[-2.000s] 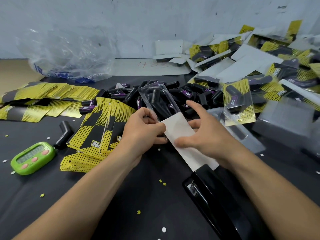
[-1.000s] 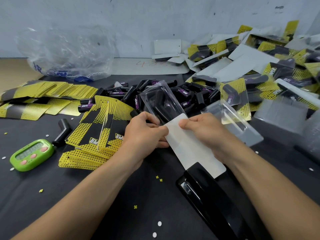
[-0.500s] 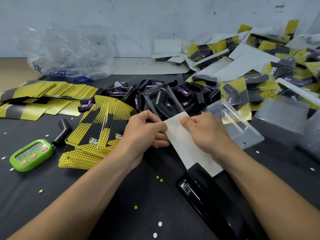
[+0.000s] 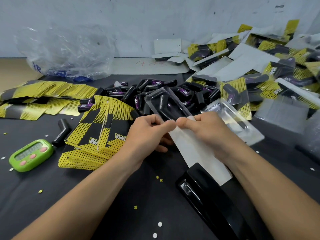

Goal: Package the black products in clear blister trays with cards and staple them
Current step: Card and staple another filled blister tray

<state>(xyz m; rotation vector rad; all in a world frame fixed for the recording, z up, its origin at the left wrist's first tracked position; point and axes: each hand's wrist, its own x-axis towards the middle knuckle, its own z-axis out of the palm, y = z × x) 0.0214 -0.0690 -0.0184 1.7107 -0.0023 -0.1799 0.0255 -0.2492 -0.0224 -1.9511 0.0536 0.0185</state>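
**Both hands fit the card into the blister tray**

Head view: the left hand (image 4: 147, 134) pinches the near end of the clear blister tray (image 4: 156, 99) between thumb and curled fingers. The right hand (image 4: 207, 130) pinches the white-backed card (image 4: 195, 149) just beside it, and the two thumbs are almost touching. The tray is lifted off the table (image 4: 121, 196) and tilts away from the person. One black angled product (image 4: 167, 109) is seated in its pocket.

I judge the grip is chosen for this reason: one hand keeps the mouth of the tray steady while the other guides the card into the side folds. The card looks only partly inserted. Most of its length is outside and runs from the hands back toward the person. Its near end reaches the black stapler (image 4: 207, 193); whether it rests on it I cannot tell. The stapler lies just under the right forearm, probably so that the closed pack needs only a short move to it.

So the task's thing is between the two hands and just beyond the fingertips, above the table. Behind it lies the heap of loose black products (image 4: 138, 94). To the left is a fanned stack of yellow cards (image 4: 98, 135). To the right are an empty blister tray (image 4: 230, 118) and, farther away, the pile of finished packs (image 4: 259, 80). A green timer (image 4: 31, 155) sits near the left edge.
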